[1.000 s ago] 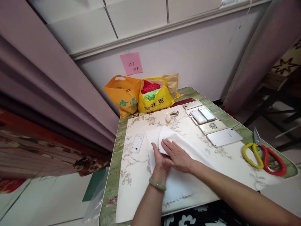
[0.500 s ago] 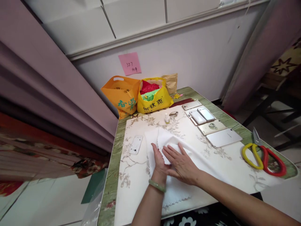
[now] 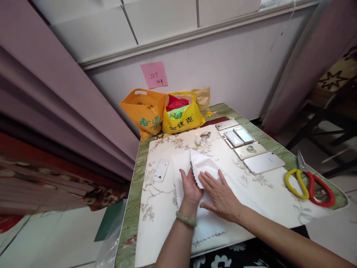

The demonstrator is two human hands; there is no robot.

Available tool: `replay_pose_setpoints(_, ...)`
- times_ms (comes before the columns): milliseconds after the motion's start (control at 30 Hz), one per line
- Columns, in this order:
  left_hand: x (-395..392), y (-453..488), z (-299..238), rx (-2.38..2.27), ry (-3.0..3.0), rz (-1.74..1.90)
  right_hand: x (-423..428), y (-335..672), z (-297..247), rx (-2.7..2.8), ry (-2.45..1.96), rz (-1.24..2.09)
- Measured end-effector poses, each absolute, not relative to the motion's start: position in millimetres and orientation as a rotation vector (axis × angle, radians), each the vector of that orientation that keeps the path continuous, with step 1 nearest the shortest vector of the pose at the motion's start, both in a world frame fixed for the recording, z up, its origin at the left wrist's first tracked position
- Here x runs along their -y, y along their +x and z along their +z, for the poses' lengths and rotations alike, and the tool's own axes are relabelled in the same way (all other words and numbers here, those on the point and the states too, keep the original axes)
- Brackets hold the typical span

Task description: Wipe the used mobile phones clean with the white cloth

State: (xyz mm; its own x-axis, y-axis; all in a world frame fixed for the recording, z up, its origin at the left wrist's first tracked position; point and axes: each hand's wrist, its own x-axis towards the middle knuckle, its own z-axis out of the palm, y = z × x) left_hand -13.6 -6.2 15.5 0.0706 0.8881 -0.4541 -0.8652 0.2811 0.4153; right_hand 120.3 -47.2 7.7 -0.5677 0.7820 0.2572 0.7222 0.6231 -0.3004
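A white cloth (image 3: 208, 163) with a zigzag-cut edge lies folded across the middle of the table. My left hand (image 3: 191, 187) is palm up at the cloth's edge, a green bangle on its wrist. Its thumb stands away to the left, while the cloth partly hides its fingers. Along the cloth's edge, above the left palm, shows a thin dark edge of something that the cloth covers; its kind is hidden. My right hand (image 3: 219, 193) lies flat on top of the cloth, fingers outstretched and thumb apart, pressing over the left hand.
Left of the cloth lies a white phone (image 3: 161, 170). Several phones (image 3: 264, 162) are on the right, with red-and-yellow-handled scissors (image 3: 309, 186) nearby. A small bottle (image 3: 198, 139) and glasses (image 3: 205, 134) sit behind the cloth. Orange (image 3: 145, 108) and yellow (image 3: 184, 119) bags stand at the back.
My right hand has slid slightly right and down, with its fingers spread a little wider. The cloth's folded edge has shifted, and a dark edge now shows beneath it.
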Motion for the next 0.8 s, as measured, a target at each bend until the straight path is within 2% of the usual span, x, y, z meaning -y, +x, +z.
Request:
replay_pose_setpoints(100, 6.3, -13.1, 15.1, -0.801, -0.013, 1.313, 33.3, 108.3, 12.7, 2.506, -1.178, 0.302)
replay_pose_setpoints(433, 5.2, -11.0, 17.5, -0.615, 0.206, 1.301, -16.2, 129.3, 4.4, 2.338, -1.437, 0.444)
replay_pose_setpoints(600, 2.7, -10.5, 13.6, -0.625, 0.233, 1.313, -21.0, 134.8, 9.3, 2.177, -1.472, 0.390)
replay_pose_setpoints(800, 3.4, -8.2, 8.5, -0.709, 0.195, 1.362, -34.4, 158.0, 47.9, 1.984, -1.676, 0.238)
